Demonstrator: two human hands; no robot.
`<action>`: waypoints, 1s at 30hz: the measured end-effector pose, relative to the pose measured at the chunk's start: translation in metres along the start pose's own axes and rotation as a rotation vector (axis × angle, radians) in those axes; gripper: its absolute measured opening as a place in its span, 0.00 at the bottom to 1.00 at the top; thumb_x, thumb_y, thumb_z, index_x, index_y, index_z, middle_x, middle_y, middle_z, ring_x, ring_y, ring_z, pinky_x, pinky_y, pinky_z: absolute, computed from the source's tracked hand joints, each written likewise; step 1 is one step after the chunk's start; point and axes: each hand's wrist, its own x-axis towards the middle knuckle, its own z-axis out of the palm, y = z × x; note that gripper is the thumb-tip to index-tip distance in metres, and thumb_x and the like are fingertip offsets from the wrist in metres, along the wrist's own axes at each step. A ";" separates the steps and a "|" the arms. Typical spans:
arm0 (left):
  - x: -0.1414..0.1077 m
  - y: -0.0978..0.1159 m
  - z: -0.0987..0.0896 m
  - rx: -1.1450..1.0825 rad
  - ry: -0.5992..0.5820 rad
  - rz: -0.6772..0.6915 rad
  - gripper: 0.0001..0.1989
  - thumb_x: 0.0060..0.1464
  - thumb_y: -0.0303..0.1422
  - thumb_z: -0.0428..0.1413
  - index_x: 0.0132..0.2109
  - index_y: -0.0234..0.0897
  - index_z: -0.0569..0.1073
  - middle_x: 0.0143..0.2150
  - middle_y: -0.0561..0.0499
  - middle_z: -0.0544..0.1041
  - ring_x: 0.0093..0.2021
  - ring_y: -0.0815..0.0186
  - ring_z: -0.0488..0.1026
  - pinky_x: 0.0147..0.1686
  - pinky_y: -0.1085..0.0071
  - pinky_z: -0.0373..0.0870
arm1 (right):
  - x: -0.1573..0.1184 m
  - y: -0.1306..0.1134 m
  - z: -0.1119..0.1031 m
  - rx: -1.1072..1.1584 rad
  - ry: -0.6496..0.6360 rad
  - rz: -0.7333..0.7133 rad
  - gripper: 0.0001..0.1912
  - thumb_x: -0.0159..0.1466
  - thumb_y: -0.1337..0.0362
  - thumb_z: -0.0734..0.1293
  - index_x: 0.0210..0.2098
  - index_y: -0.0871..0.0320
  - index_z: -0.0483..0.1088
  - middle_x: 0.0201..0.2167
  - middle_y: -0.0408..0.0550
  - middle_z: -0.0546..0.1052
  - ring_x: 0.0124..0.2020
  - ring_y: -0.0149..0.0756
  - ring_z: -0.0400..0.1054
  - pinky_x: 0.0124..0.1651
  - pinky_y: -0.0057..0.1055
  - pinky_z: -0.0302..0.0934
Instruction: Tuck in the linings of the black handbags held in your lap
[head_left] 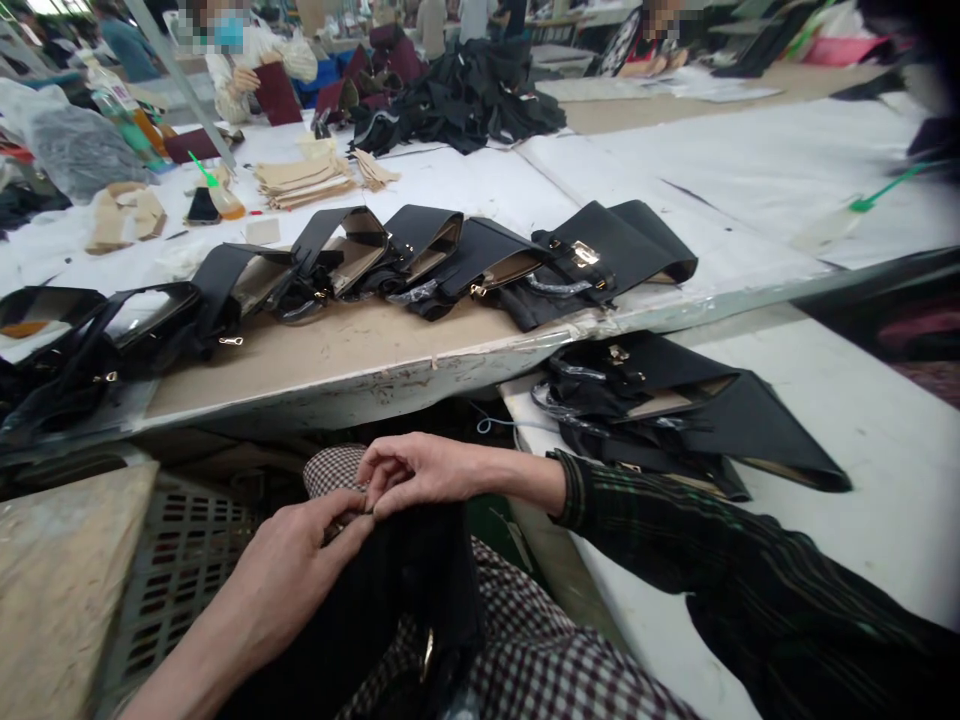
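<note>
A black handbag (427,570) with a gold-coloured metal piece low on it lies over my lap, on checked cloth. Both my hands meet at its far edge. My left hand (311,550) pinches that edge between thumb and fingers. Beside it, my right hand (420,475) is closed too, its thumb and fingertips pressed together on the same edge. The fingertips nearly touch each other; whether anything small is between them is hidden. The near part of the bag is dark and hard to make out.
A row of black handbags (427,245) runs along the white-covered table (360,385) ahead. More black bags (675,400) lie on the lower white table at right. A plastic crate (180,560) and a board (60,570) are at left. Across the table a masked person (244,75) holds a maroon piece.
</note>
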 end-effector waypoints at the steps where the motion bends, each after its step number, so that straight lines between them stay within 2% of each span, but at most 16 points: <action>1: 0.002 0.000 0.002 0.035 0.024 0.004 0.16 0.62 0.42 0.48 0.49 0.46 0.78 0.44 0.52 0.82 0.44 0.57 0.78 0.42 0.69 0.65 | -0.006 -0.010 0.001 -0.118 0.042 -0.041 0.17 0.62 0.62 0.72 0.47 0.61 0.68 0.41 0.50 0.77 0.43 0.34 0.72 0.49 0.33 0.66; 3: 0.003 -0.003 0.004 0.071 0.053 -0.002 0.16 0.61 0.40 0.48 0.48 0.46 0.78 0.45 0.50 0.83 0.45 0.56 0.78 0.44 0.68 0.65 | -0.024 -0.035 0.008 -0.407 0.150 -0.181 0.12 0.67 0.61 0.66 0.48 0.61 0.70 0.47 0.53 0.76 0.49 0.36 0.70 0.54 0.35 0.63; 4: 0.004 -0.005 0.005 0.071 0.055 -0.008 0.16 0.61 0.39 0.49 0.47 0.45 0.79 0.44 0.49 0.83 0.45 0.56 0.78 0.43 0.68 0.66 | -0.034 -0.048 0.015 -0.520 0.154 -0.277 0.12 0.69 0.61 0.64 0.48 0.60 0.71 0.50 0.53 0.75 0.53 0.37 0.68 0.57 0.37 0.60; 6: 0.006 -0.010 0.005 0.021 0.046 -0.019 0.15 0.59 0.39 0.50 0.45 0.43 0.80 0.41 0.49 0.83 0.42 0.56 0.78 0.41 0.69 0.66 | -0.051 -0.066 0.037 -0.610 0.053 -0.432 0.14 0.72 0.60 0.59 0.51 0.60 0.70 0.49 0.52 0.76 0.54 0.36 0.67 0.59 0.37 0.57; 8: 0.010 -0.015 0.005 -0.065 0.039 -0.009 0.14 0.58 0.40 0.51 0.42 0.42 0.80 0.39 0.49 0.83 0.41 0.56 0.77 0.40 0.69 0.66 | -0.060 -0.068 0.062 -0.714 -0.018 -0.563 0.18 0.72 0.56 0.58 0.53 0.61 0.68 0.47 0.53 0.77 0.53 0.37 0.67 0.61 0.39 0.54; 9: 0.013 -0.018 0.006 -0.101 0.038 0.001 0.14 0.57 0.40 0.52 0.41 0.42 0.80 0.38 0.49 0.83 0.40 0.57 0.77 0.40 0.69 0.66 | -0.061 -0.062 0.073 -0.780 -0.007 -0.637 0.19 0.72 0.54 0.58 0.50 0.62 0.69 0.44 0.53 0.77 0.50 0.38 0.67 0.61 0.41 0.53; 11: 0.021 -0.023 0.006 -0.148 0.028 0.025 0.12 0.55 0.39 0.54 0.38 0.40 0.80 0.36 0.50 0.82 0.40 0.57 0.76 0.39 0.69 0.66 | -0.056 -0.044 0.089 -0.837 0.130 -0.735 0.21 0.71 0.50 0.57 0.38 0.60 0.72 0.34 0.50 0.75 0.41 0.37 0.66 0.57 0.42 0.55; 13: 0.028 -0.029 0.006 -0.171 0.005 0.040 0.11 0.53 0.39 0.56 0.35 0.39 0.79 0.34 0.51 0.81 0.38 0.57 0.76 0.38 0.70 0.66 | -0.046 -0.027 0.090 -0.744 0.351 -0.777 0.25 0.72 0.51 0.54 0.25 0.58 0.66 0.26 0.47 0.69 0.33 0.36 0.63 0.49 0.41 0.58; 16: 0.033 -0.040 0.001 -0.244 -0.036 0.035 0.12 0.51 0.40 0.57 0.34 0.35 0.79 0.33 0.51 0.81 0.36 0.58 0.75 0.36 0.70 0.68 | -0.035 -0.019 0.067 -0.384 0.569 -0.770 0.26 0.72 0.57 0.53 0.18 0.58 0.59 0.20 0.45 0.65 0.27 0.34 0.59 0.39 0.39 0.57; 18: 0.028 -0.046 -0.004 -0.317 -0.063 0.016 0.15 0.52 0.42 0.57 0.38 0.33 0.79 0.34 0.50 0.81 0.35 0.59 0.76 0.35 0.69 0.69 | -0.034 -0.022 0.045 -0.117 0.605 -0.799 0.28 0.71 0.59 0.54 0.15 0.57 0.57 0.16 0.45 0.62 0.23 0.34 0.58 0.36 0.38 0.55; 20: 0.018 -0.050 -0.009 -0.397 -0.102 -0.001 0.17 0.54 0.43 0.57 0.41 0.32 0.77 0.36 0.48 0.82 0.35 0.59 0.77 0.35 0.69 0.70 | -0.040 -0.025 0.027 0.044 0.556 -0.846 0.31 0.71 0.58 0.55 0.10 0.57 0.55 0.11 0.44 0.58 0.20 0.33 0.56 0.33 0.37 0.55; 22: 0.006 -0.051 -0.012 -0.485 -0.147 -0.021 0.18 0.55 0.43 0.57 0.43 0.32 0.76 0.37 0.48 0.82 0.37 0.59 0.78 0.36 0.69 0.71 | -0.053 -0.023 0.015 0.079 0.450 -0.778 0.35 0.70 0.56 0.57 0.07 0.56 0.54 0.09 0.44 0.57 0.17 0.32 0.56 0.32 0.37 0.55; 25: -0.008 -0.048 -0.011 -0.605 -0.152 -0.077 0.16 0.56 0.41 0.58 0.43 0.32 0.75 0.36 0.48 0.82 0.37 0.59 0.78 0.36 0.69 0.71 | -0.077 -0.020 0.006 0.055 0.333 -0.477 0.35 0.68 0.52 0.61 0.07 0.56 0.59 0.09 0.45 0.59 0.18 0.32 0.58 0.32 0.36 0.58; 28: -0.012 -0.041 -0.009 -0.638 -0.119 -0.101 0.16 0.56 0.41 0.58 0.44 0.32 0.77 0.37 0.49 0.82 0.36 0.60 0.78 0.35 0.70 0.70 | -0.087 -0.032 -0.002 -0.004 0.259 -0.167 0.25 0.67 0.50 0.64 0.20 0.60 0.72 0.19 0.45 0.68 0.18 0.29 0.58 0.28 0.32 0.58; 30: -0.009 -0.036 -0.009 -0.601 -0.113 -0.075 0.16 0.57 0.41 0.58 0.46 0.33 0.77 0.38 0.49 0.82 0.37 0.61 0.77 0.35 0.71 0.69 | -0.078 -0.047 -0.009 -0.124 0.215 -0.045 0.16 0.64 0.52 0.69 0.33 0.61 0.75 0.29 0.45 0.72 0.21 0.27 0.60 0.27 0.28 0.58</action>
